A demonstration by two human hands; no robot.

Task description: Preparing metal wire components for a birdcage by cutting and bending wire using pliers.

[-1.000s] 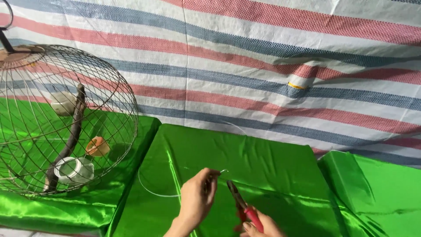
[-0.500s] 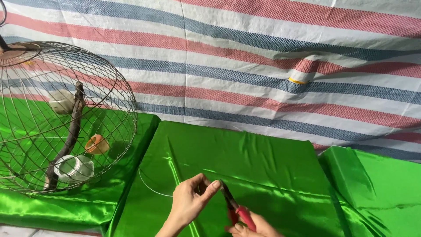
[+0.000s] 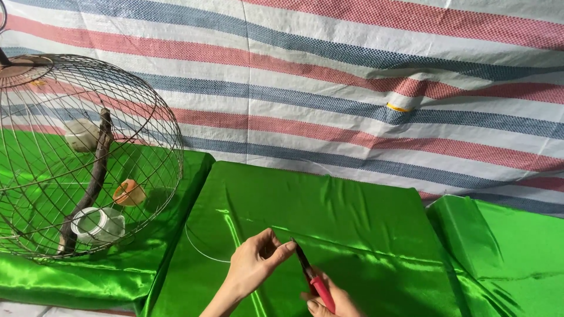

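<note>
The grip of the left hand (image 3: 252, 267) is pinched nearly closed, thumb and forefinger pressed together on the near end of a thin wire (image 3: 200, 249). The grip of the right hand (image 3: 329, 302) is wrapped shut round the red handles of a pair of pliers (image 3: 310, 275), though most of that hand is cut off by the lower edge of the head view, so how tightly it squeezes cannot be told.

Taking the pliers as the landmark: their long axis slants up and to the left, dark nose highest, red handles lowest. The left hand's pinch sits just to the left of the nose, very near it; whether the nose touches the wire cannot be told. From the pinch the wire runs farther left of the pliers in a shallow loose curve lying on the green satin surface (image 3: 364, 235); its far end is too fine to trace. The wire's held end therefore points toward the plier nose, and the left hand is the nearer of the two to it.

Well to the left of the pliers stands a round wire birdcage (image 3: 135, 105) with a wooden perch (image 3: 97, 170), a white cup (image 3: 97, 224) and an orange cup (image 3: 129, 192) inside. Behind the pliers hangs a striped red, blue and white tarpaulin (image 3: 352, 76).
</note>
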